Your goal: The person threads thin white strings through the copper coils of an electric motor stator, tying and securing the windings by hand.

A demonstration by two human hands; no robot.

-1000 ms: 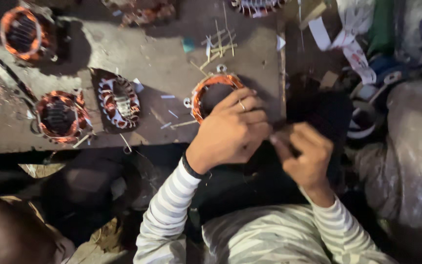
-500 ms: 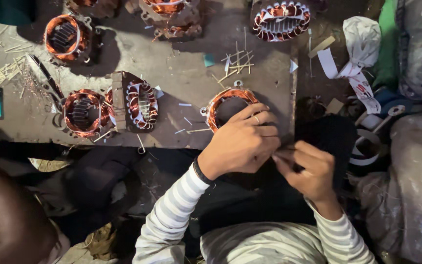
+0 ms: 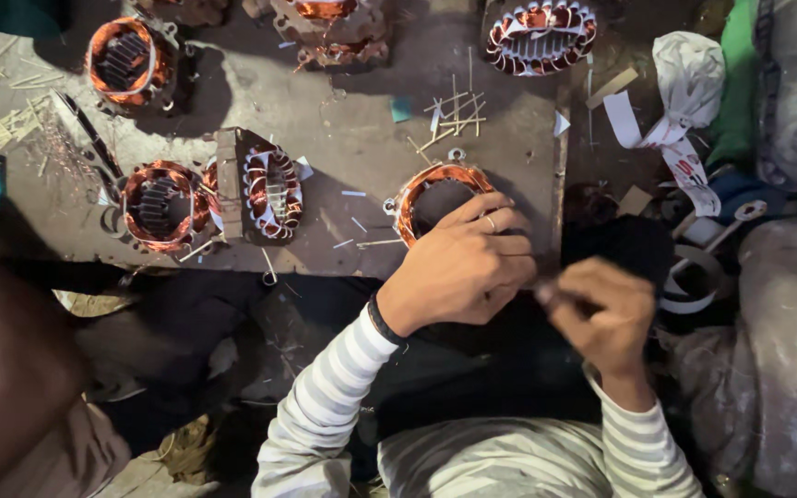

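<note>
Your left hand (image 3: 461, 267) lies over the near edge of a copper-wound stator (image 3: 435, 198) that sits on the surface (image 3: 343, 138) close to its front edge. The fingers are curled down and drawn together over the winding's rim, with the thumb tucked beneath; a ring shows on one finger. The grip rests on the stator, but your own knuckles hide whether anything is pinched between the fingertips.

Your right hand (image 3: 606, 318) is just beside the left, off the front edge of the surface and over a dark cloth. Its grip is closed, thumb against the bent fingers, around something thin near where the two hands meet. That item is too small and too dark to make out.

Other stators lie about the surface: one with white-wrapped coils (image 3: 265, 184) standing on its side to the left, another (image 3: 159, 203) touching it further left, one (image 3: 126, 60) near the far left corner, and one (image 3: 541, 37) at the far edge. Thin wooden slivers (image 3: 454, 115) lie scattered just beyond the stator under your hand. White paper strips (image 3: 657, 138) lie to the right, off the surface.
</note>
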